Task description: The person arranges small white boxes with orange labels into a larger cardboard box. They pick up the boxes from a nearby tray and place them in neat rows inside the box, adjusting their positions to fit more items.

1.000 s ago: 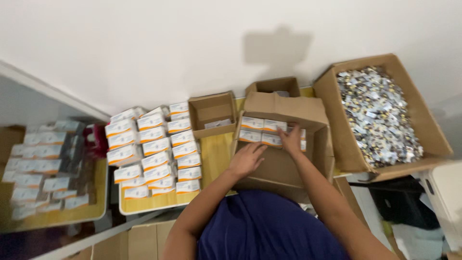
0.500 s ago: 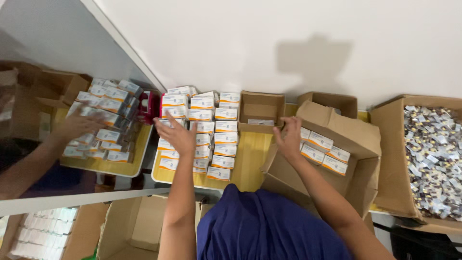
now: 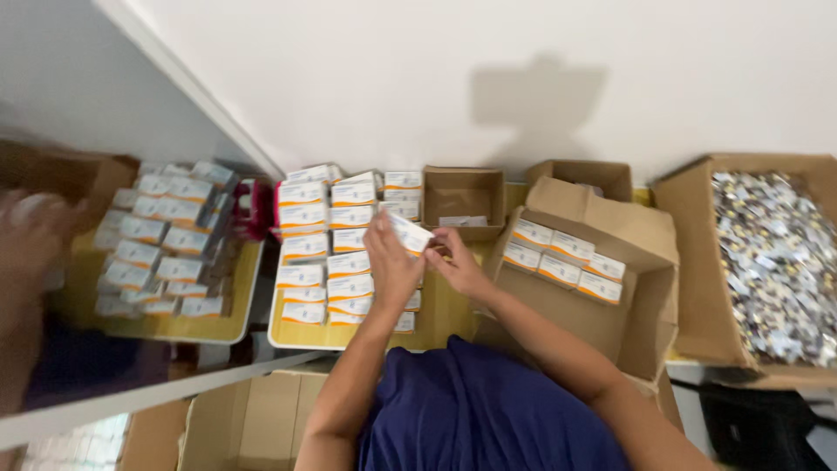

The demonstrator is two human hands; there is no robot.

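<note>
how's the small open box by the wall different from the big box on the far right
The small cardboard box is nearly empty, with only one pale item lying in it; the big cardboard box is heaped with shiny silver packets. The small one sits on the yellow table beside the stacked white and orange cartons; the big one stands at the right edge of the view. Both are brown and open-topped.

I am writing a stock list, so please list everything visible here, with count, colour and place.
small cartons: many, white and orange, stacked on table, left of centre
held carton: one, white, above the stacks
packing box: one, brown, holds a row of cartons, right of centre
small open boxes: two, brown, by the wall
large box: one, brown, full of silvery packs, far right
mirror: one, left, reflects cartons
table: yellow top
left hand: grip on held carton
right hand: at the carton's end
</note>
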